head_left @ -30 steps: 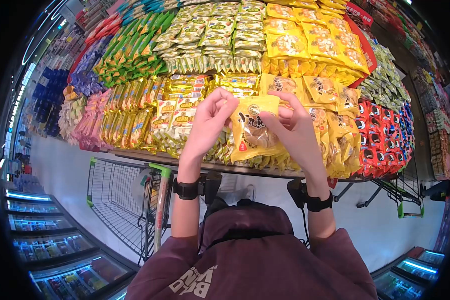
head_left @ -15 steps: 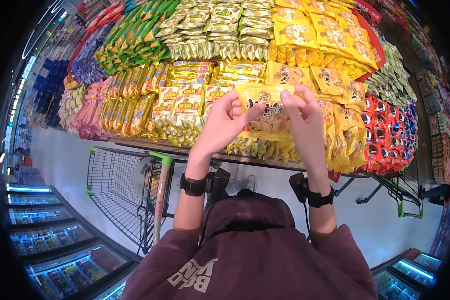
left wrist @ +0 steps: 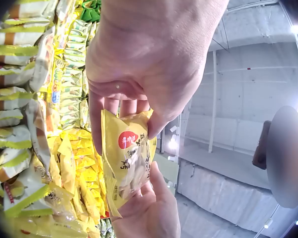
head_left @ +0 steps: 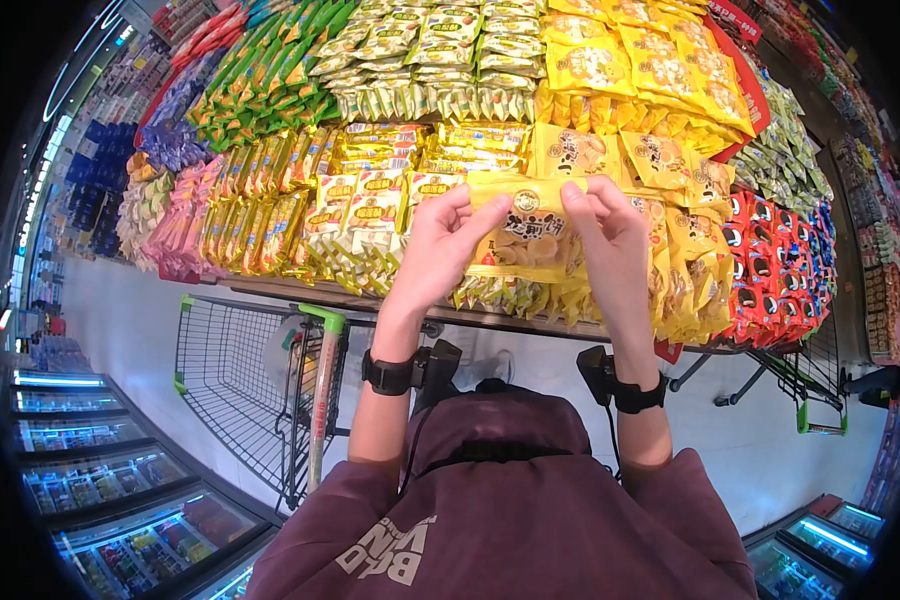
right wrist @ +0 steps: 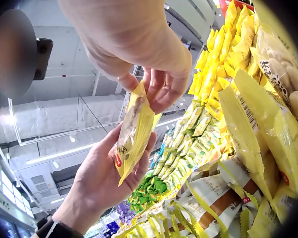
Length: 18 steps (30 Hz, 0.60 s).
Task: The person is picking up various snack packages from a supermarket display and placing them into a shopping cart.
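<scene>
Both thumbs have changed place since one second ago: the left one has come from the packet's side edge onto its printed front, and the right one has gone from the middle of the front to the upper right corner. Between the two hands is a yellow rectangular plastic packet with black lettering (head_left: 522,232), held above the display. Left hand (head_left: 442,245) grips its left side between thumb and fingers; right hand (head_left: 613,235) pinches the upper right corner.

As I judge it, the plastic film may be slippery, so if one pinch becomes loose, the packet could swing from the other hand or drop onto the goods below. Too strong squeezing could break what is inside, and pulling the hands apart could split the seam.

Through the clear lower part of the packet, below the left thumb, I can see round, pale brown biscuits (head_left: 520,256). Just beyond and to the right of the right hand are similar yellow packets (head_left: 695,265), and to the left of the left hand are white packets with red and yellow print (head_left: 370,215). Below and left of the left hand stands a black wire shopping cart with green plastic corners (head_left: 328,318); something whitish shows in its basket, but I cannot tell what it is.
</scene>
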Each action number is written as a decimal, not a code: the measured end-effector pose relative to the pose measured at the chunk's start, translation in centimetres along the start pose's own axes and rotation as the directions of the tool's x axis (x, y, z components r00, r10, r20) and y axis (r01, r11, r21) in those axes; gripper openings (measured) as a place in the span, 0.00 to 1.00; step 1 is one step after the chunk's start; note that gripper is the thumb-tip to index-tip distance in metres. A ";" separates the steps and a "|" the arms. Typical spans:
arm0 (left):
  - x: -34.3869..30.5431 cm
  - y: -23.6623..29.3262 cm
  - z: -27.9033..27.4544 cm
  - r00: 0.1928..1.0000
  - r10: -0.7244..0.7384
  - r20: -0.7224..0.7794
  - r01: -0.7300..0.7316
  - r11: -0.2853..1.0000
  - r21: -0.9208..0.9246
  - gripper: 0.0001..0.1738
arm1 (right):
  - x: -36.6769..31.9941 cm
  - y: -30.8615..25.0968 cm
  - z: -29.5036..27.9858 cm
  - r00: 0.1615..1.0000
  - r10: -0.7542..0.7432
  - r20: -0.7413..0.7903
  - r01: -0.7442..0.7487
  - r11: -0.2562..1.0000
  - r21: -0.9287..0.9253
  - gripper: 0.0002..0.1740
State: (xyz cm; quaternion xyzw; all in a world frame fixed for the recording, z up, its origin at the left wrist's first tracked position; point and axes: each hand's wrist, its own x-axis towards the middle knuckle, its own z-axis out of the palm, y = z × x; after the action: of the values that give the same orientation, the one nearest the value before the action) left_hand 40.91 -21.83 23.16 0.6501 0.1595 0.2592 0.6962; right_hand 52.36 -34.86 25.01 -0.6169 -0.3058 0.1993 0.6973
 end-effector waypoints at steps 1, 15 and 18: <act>0.0 -0.1 -0.2 1.000 -0.002 -0.001 0.002 1.000 0.004 0.13 | 0.0 0.1 -0.1 1.000 0.016 0.006 -0.016 1.000 -0.021 0.12; -0.2 0.5 -0.5 0.999 0.038 -0.015 -0.036 0.991 0.129 0.21 | 0.2 0.4 -0.5 0.999 0.039 -0.001 -0.039 0.999 0.016 0.12; -0.4 0.7 -0.1 0.999 0.044 -0.027 -0.041 0.993 0.107 0.20 | 0.3 0.2 -0.3 1.000 0.027 -0.013 -0.026 0.997 0.079 0.11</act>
State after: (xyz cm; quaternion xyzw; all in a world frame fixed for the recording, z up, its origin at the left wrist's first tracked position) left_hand 40.38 -21.95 23.84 0.6855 0.1695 0.2745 0.6527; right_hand 52.78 -34.81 24.82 -0.5943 -0.2847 0.2160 0.7205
